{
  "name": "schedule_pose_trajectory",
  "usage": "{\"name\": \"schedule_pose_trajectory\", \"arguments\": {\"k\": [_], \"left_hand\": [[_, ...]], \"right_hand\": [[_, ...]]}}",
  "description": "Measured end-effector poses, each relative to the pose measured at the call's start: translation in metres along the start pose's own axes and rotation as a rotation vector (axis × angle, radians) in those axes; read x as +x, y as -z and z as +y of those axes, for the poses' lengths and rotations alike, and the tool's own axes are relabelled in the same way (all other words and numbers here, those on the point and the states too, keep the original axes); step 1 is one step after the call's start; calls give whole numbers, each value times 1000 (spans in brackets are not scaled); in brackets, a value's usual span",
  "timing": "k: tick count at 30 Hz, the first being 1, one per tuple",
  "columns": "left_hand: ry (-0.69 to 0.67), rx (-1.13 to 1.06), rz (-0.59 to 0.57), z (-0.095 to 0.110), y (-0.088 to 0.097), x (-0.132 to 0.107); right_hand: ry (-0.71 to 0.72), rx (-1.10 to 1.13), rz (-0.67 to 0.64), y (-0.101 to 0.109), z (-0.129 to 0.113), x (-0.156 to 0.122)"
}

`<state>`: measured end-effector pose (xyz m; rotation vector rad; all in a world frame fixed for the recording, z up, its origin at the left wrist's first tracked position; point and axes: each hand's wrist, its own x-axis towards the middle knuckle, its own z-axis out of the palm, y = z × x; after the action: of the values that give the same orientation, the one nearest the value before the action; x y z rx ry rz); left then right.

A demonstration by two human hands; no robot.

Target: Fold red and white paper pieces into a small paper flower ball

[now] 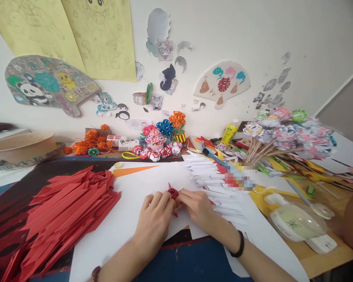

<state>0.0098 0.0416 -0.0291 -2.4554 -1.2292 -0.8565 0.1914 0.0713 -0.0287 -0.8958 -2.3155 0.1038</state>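
Note:
A small red folded-paper flower [173, 192] sits between my two hands above the white paper sheet [129, 203]. My left hand [157, 213] grips it from the left, fingers curled. From the other side my right hand [195, 205] pinches its edge, thumb and forefinger pressed together. Red points of paper stick out above and below the fingers; the rest of the flower is hidden. To the left lies a big pile of folded red paper strips [70, 211]. Right of my hands are rows of folded white paper strips [214, 188], with bits of red beneath.
Finished red-and-white paper flowers [154, 154] line the back of the table. A bunch of paper flowers on sticks [282, 135] stands at the right, near a yellow bottle [230, 132]. A clear-lidded container [297, 221] lies front right; a round basin [20, 147] stands left.

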Motion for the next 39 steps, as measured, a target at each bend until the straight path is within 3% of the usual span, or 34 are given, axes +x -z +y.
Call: {"name": "schedule_pose_trajectory", "arguments": {"k": [5, 10, 16, 24, 34, 39], "left_hand": [[-34, 96, 10, 4, 4, 1], [-5, 74, -76, 4, 7, 0], [10, 64, -66, 0, 6, 2], [-26, -27, -52, 1, 7, 2], [88, -5, 2, -2, 2, 1], [85, -33, -17, -1, 2, 0]], "right_hand": [[-15, -110, -2, -3, 1, -3], [-66, -72, 2, -1, 3, -4], [7, 1, -23, 5, 4, -2], [48, -132, -50, 3, 3, -4], [2, -57, 127, 12, -4, -2], [15, -168, 2, 6, -2, -5]]}}
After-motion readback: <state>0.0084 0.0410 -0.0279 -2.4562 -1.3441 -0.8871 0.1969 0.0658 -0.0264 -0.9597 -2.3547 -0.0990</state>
